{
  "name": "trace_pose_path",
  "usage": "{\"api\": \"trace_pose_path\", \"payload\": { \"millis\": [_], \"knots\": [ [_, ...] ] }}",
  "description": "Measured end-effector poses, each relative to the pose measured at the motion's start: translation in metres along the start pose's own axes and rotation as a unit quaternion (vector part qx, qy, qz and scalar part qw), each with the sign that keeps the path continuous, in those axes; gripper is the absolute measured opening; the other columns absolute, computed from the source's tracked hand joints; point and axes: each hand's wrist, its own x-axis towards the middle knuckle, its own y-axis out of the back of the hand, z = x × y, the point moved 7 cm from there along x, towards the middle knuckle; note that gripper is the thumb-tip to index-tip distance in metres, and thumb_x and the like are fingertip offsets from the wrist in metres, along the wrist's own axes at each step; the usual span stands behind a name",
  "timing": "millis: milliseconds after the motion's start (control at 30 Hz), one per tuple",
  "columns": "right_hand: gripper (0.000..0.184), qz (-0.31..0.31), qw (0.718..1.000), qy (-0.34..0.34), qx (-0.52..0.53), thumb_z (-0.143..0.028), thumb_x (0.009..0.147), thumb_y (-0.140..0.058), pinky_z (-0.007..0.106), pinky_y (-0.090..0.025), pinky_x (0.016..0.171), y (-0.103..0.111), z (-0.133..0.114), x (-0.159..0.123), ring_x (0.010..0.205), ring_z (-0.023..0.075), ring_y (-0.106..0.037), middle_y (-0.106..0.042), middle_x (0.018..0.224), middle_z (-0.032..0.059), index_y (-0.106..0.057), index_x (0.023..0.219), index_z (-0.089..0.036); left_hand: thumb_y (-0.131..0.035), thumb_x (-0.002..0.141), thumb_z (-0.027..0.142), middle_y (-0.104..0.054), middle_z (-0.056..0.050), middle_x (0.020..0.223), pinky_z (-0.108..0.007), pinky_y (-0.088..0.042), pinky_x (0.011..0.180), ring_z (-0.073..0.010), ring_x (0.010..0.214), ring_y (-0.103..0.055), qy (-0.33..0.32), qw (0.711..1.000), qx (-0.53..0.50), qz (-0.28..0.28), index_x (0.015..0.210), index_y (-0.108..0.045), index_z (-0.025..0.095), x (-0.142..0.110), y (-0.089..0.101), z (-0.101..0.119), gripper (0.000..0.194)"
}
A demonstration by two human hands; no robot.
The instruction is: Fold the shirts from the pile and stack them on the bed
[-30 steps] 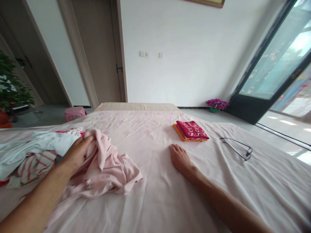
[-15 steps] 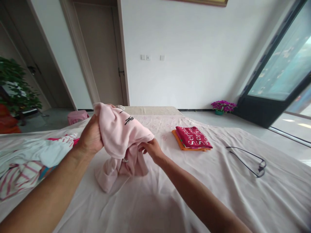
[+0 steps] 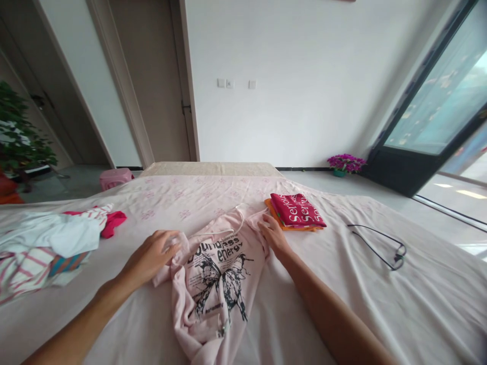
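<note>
A pink hoodie (image 3: 253, 253) with a black butterfly print, lettering and pale drawstrings lies on the bed in front of me, its lower part bunched toward me. My left hand (image 3: 154, 256) is closed on the cloth at its upper left side, fingers curled over a fold. At the upper right side my right hand (image 3: 274, 235) pinches the edge of the cloth, its fingertips partly hidden. Just beyond that hand sits a folded stack, a red printed cloth (image 3: 297, 209) on top of an orange one (image 3: 274, 213).
On the left of the bed (image 3: 323, 304) is a loose heap of clothes (image 3: 49, 238), white, striped and red. Black-framed eyeglasses (image 3: 395, 257) rest on the right. Beyond the bed stand a pink stool (image 3: 116, 178) and a pot of purple flowers (image 3: 346, 163).
The hoodie, held up and crumpled before, is now down on the bed with its butterfly print facing up. Both hands have lowered and spread apart, and the view has tilted slightly downward.
</note>
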Motion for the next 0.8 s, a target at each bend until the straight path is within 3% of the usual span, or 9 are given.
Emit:
{"api": "trace_pose_path", "payload": {
  "millis": [67,133,233,333,400,467,533,667,800],
  "knots": [
    [0.063,0.002,1.0,-0.005,-0.031,-0.044,0.082,-0.055,0.036,-0.051,0.089,-0.003,0.001,0.002,0.111,0.0263,-0.061,-0.059,0.131,0.0173,-0.052,0.136,-0.013,-0.057,0.077,0.05,-0.06,-0.016,0.133,-0.042,-0.038,0.107,-0.0322,0.127,-0.052,0.019,0.993,0.107,0.047,0.125,-0.061,0.017,0.008,-0.002,-0.02,0.059],
    [0.066,-0.019,0.998,-0.001,-0.057,-0.041,0.079,-0.061,0.036,-0.05,0.088,-0.008,-0.002,0.004,0.105,0.0256,-0.062,-0.063,0.123,0.0161,-0.051,0.137,-0.012,-0.056,0.077,0.043,-0.065,-0.015,0.125,-0.039,-0.042,0.101,-0.0304,0.118,-0.058,0.04,0.987,0.152,0.036,0.12,-0.062,0.017,0.01,-0.009,-0.032,0.051],
    [0.043,-0.042,0.997,0.014,-0.063,-0.035,0.08,-0.059,0.034,-0.048,0.086,-0.013,-0.007,0.004,0.093,0.0237,-0.064,-0.07,0.103,0.0099,-0.065,0.118,-0.016,-0.05,0.076,0.03,-0.072,-0.008,0.098,-0.028,-0.046,0.081,-0.023,0.092,-0.066,0.067,0.989,0.134,0.015,0.099,-0.065,0.02,0.003,-0.009,-0.036,0.03],
    [0.031,0.012,0.998,0.013,0.056,-0.034,0.082,-0.053,0.032,-0.048,0.083,-0.002,-0.009,0.001,0.091,0.0225,-0.064,-0.071,0.098,0.0082,-0.069,0.101,-0.017,-0.048,0.076,0.029,-0.07,-0.003,0.087,-0.026,-0.045,0.071,-0.0209,0.08,-0.065,0.098,0.983,0.088,0.125,0.095,-0.063,0.022,-0.011,0.023,-0.034,0.024],
    [0.033,0.068,0.987,0.009,0.147,-0.036,0.083,-0.049,0.031,-0.049,0.08,0.01,-0.008,-0.003,0.09,0.0218,-0.063,-0.07,0.099,0.0085,-0.066,0.102,-0.015,-0.049,0.077,0.031,-0.068,-0.001,0.083,-0.027,-0.044,0.069,-0.0208,0.077,-0.063,0.113,0.968,0.053,0.216,0.096,-0.062,0.022,-0.023,0.046,-0.037,0.024],
    [0.034,0.094,0.979,-0.001,0.179,-0.039,0.083,-0.049,0.031,-0.049,0.078,0.017,-0.004,-0.005,0.087,0.0215,-0.062,-0.069,0.097,0.0084,-0.065,0.101,-0.015,-0.049,0.079,0.033,-0.066,-0.001,0.079,-0.027,-0.043,0.067,-0.021,0.076,-0.061,0.131,0.954,0.033,0.269,0.095,-0.061,0.021,-0.034,0.059,-0.046,0.023],
    [0.035,0.09,0.985,-0.009,0.145,-0.042,0.083,-0.05,0.031,-0.049,0.077,0.019,-0.001,-0.006,0.084,0.0214,-0.061,-0.068,0.093,0.0079,-0.065,0.1,-0.015,-0.048,0.08,0.033,-0.064,-0.002,0.076,-0.028,-0.041,0.065,-0.0212,0.074,-0.06,0.154,0.949,0.039,0.273,0.092,-0.061,0.021,-0.04,0.059,-0.059,0.021],
    [0.033,0.048,0.998,0.029,-0.013,-0.034,0.085,-0.05,0.033,-0.048,0.082,0.013,-0.009,-0.01,0.089,0.0215,-0.061,-0.065,0.099,0.0068,-0.063,0.112,-0.019,-0.042,0.081,0.03,-0.062,-0.001,0.07,-0.028,-0.04,0.061,-0.0206,0.067,-0.057,0.183,0.958,0.064,0.211,0.084,-0.061,0.023,-0.038,0.04,-0.083,0.02],
    [0.047,-0.006,0.983,0.068,-0.17,-0.027,0.087,-0.051,0.031,-0.047,0.086,0.001,-0.024,-0.018,0.107,0.0221,-0.059,-0.058,0.128,0.0082,-0.053,0.133,-0.024,-0.033,0.084,0.028,-0.069,-0.006,0.09,-0.031,-0.046,0.076,-0.0242,0.087,-0.063,0.112,0.969,0.089,0.202,0.088,-0.061,0.023,-0.029,0.034,-0.087,0.029]
  ]
}}
